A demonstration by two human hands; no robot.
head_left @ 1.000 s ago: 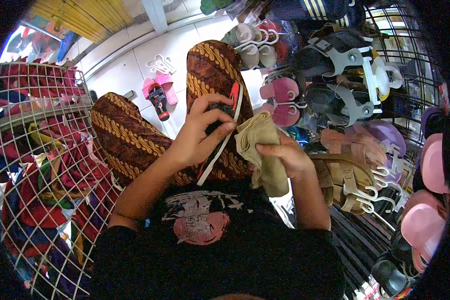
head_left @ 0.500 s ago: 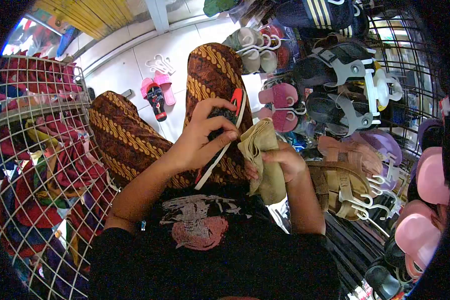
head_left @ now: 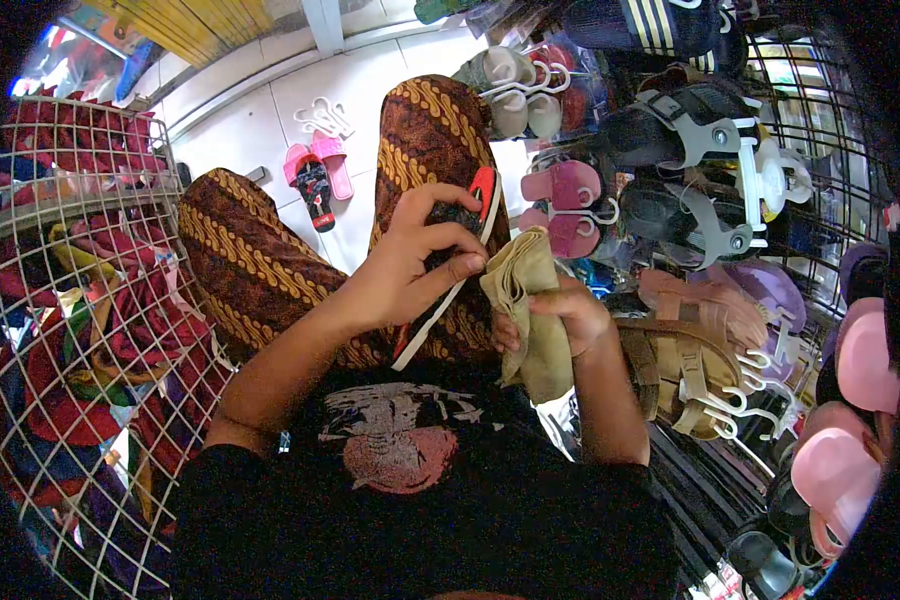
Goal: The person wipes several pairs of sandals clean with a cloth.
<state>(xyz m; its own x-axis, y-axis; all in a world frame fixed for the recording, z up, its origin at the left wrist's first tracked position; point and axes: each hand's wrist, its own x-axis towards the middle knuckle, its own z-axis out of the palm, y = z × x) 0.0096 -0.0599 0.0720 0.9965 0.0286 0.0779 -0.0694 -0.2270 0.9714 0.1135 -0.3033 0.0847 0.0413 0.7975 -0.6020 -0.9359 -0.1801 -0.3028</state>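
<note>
My left hand point(head_left: 410, 265) grips a flat sandal point(head_left: 458, 262) with a black top, red toe end and white sole edge, held tilted over my lap. My right hand point(head_left: 560, 315) holds a folded tan cloth point(head_left: 530, 310) right beside the sandal's edge, the cloth touching or almost touching it. Both hands are above my legs, which are covered by a brown and yellow batik cloth point(head_left: 260, 265).
A white wire basket point(head_left: 70, 300) full of red and coloured sandals stands at my left. A black wire rack point(head_left: 770, 200) hung with many sandals fills the right side. A pink pair of sandals point(head_left: 317, 180) and white hangers point(head_left: 322, 118) lie on the white tiled floor ahead.
The sandal and cloth stayed together in my hands. My right hand shifted slightly lower and closer to the sandal. The view moved a little.
</note>
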